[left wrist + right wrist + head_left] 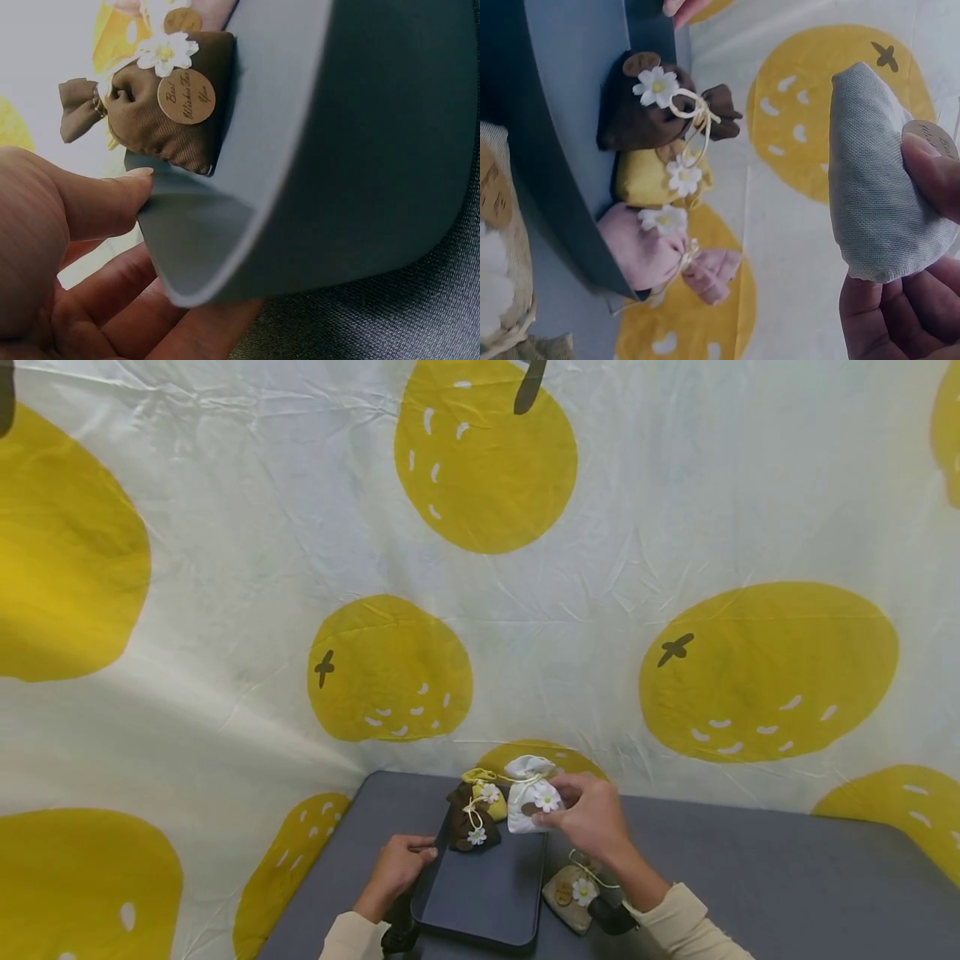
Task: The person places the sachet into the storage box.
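A white drawstring pouch (525,806) with a daisy and a round brown tag hangs above the far end of a dark tray (487,893). My right hand (596,818) pinches it between thumb and fingers; the right wrist view shows the pouch (889,172) close up. My left hand (401,868) grips the tray's left wall, thumb on the rim and fingers beneath in the left wrist view. Inside the tray's far end sit a brown pouch (472,831), a yellow pouch (491,797) and a pink pouch (649,251), the pink one hidden in the head view.
A beige pouch (573,893) with a daisy lies on the grey table (750,868), right of the tray and under my right wrist. Behind the table hangs a white cloth (547,685) printed with yellow fruit.
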Demonstrator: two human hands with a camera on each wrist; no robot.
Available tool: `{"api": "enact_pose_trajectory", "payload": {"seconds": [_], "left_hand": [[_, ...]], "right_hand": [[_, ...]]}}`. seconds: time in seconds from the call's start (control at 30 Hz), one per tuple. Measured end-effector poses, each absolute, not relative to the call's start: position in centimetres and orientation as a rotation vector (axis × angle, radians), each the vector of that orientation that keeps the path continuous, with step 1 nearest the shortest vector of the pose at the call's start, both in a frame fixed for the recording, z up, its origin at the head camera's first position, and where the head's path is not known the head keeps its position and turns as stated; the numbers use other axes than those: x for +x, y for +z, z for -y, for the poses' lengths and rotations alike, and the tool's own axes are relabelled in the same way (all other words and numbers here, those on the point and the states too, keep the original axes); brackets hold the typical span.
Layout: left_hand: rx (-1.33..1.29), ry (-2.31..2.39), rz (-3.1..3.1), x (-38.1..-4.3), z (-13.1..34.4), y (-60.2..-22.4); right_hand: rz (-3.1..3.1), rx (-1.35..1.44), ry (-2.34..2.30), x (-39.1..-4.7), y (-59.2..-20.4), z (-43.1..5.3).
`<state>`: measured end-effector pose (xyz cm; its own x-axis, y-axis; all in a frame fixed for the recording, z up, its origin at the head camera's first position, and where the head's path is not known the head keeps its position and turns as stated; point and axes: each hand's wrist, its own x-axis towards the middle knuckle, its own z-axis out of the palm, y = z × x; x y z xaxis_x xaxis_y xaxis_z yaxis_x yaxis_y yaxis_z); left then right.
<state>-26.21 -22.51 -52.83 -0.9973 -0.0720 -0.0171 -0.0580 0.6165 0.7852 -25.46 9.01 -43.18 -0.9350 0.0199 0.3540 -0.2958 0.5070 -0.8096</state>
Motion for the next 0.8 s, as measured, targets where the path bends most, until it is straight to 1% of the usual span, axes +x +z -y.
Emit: {"api": "enact_pose_trajectory", "payload": {"seconds": [0.47,0.8], "left_hand": [[0.177,-1.418,2.827,-26.3,22.2,-52.8],[0.196,-1.417,2.820,-26.7,22.3,-53.1]], "right_hand": [[2.389,0.292,1.501,-24.7,-42.5,-8.0],[2.354,0.336,1.489,-25.2,-42.7,-7.3]]}}
